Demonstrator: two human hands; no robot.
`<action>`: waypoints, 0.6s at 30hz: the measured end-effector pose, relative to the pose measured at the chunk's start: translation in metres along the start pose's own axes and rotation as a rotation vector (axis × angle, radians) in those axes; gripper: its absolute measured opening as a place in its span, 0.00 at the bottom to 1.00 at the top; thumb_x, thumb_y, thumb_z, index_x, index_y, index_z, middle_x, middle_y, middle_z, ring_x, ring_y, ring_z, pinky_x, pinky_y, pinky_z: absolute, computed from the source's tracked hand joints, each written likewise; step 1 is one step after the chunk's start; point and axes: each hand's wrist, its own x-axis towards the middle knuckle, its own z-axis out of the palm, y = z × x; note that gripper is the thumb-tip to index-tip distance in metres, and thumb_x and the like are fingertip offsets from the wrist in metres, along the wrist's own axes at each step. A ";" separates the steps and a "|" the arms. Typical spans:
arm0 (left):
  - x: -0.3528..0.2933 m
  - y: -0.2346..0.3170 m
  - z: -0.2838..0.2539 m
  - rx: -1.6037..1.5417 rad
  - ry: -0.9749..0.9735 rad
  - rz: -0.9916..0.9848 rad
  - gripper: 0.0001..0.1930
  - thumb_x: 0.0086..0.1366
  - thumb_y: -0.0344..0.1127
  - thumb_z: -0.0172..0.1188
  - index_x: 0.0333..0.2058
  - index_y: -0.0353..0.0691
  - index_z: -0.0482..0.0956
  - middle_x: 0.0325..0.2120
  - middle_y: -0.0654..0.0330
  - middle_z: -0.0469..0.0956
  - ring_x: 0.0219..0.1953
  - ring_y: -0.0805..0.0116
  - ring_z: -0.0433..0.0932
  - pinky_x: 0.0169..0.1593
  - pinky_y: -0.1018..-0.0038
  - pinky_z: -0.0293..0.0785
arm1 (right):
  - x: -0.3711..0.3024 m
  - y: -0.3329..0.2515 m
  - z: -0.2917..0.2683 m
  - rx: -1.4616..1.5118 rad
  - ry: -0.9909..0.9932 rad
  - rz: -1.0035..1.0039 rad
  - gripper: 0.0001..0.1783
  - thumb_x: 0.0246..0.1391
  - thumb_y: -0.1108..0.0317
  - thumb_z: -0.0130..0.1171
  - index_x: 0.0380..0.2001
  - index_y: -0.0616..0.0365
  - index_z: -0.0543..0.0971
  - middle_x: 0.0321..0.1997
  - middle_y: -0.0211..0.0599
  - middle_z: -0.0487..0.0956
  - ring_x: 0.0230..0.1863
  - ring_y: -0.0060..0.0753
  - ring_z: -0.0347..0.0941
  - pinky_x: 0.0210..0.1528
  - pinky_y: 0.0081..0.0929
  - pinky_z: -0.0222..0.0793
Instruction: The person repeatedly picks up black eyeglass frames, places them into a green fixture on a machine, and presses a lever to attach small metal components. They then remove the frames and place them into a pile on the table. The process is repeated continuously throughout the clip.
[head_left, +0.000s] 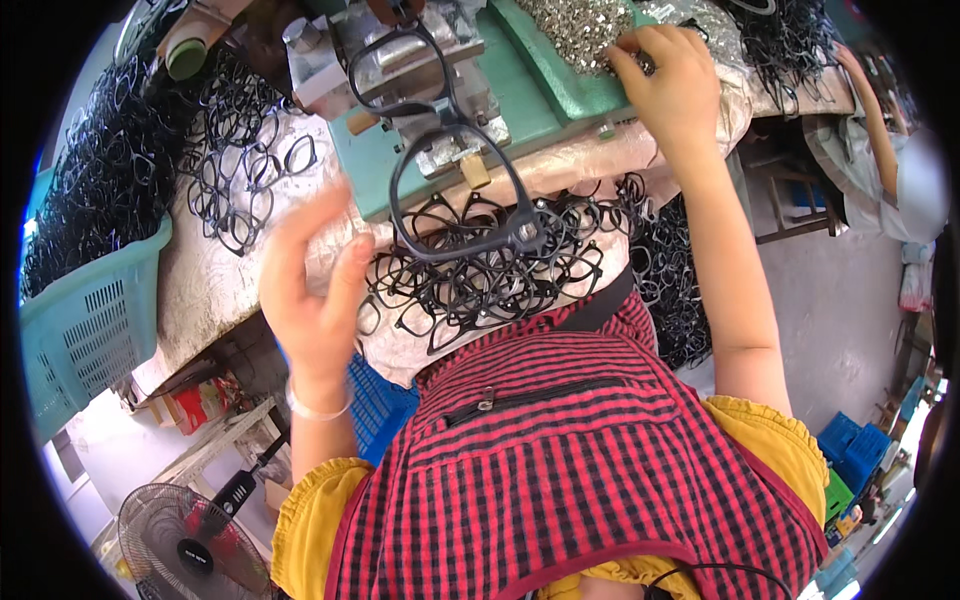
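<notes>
A dark eyeglass frame [397,200] stands out large in front of a metal fixture [440,90] on a green machine base [370,165]. What holds the frame up cannot be made out. Just left of it is my left hand [305,285], its thumb and fingers apart and slightly blurred, with nothing seen between them. My right hand [677,90] reaches to a heap of small metal parts [575,30] in a green tray [530,60]. Its fingers are bent together at the heap's edge; what they pinch is hidden.
Black eyeglass frames [480,270] are piled on the cloth-covered edge before me, with more loose ones [235,170] at left. A light-blue basket [95,310] heaped with frames stands far left. Below are a fan [195,555] and blue crate [378,410]. Another person's arm [872,120] shows at right.
</notes>
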 end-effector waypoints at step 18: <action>-0.058 0.029 0.217 -0.643 -1.033 0.124 0.35 0.64 0.54 0.63 0.61 0.34 0.69 0.62 0.39 0.67 0.65 0.46 0.66 0.68 0.62 0.60 | 0.013 0.000 -0.018 0.268 -0.224 0.067 0.11 0.56 0.66 0.61 0.41 0.54 0.85 0.38 0.39 0.83 0.41 0.38 0.79 0.46 0.30 0.72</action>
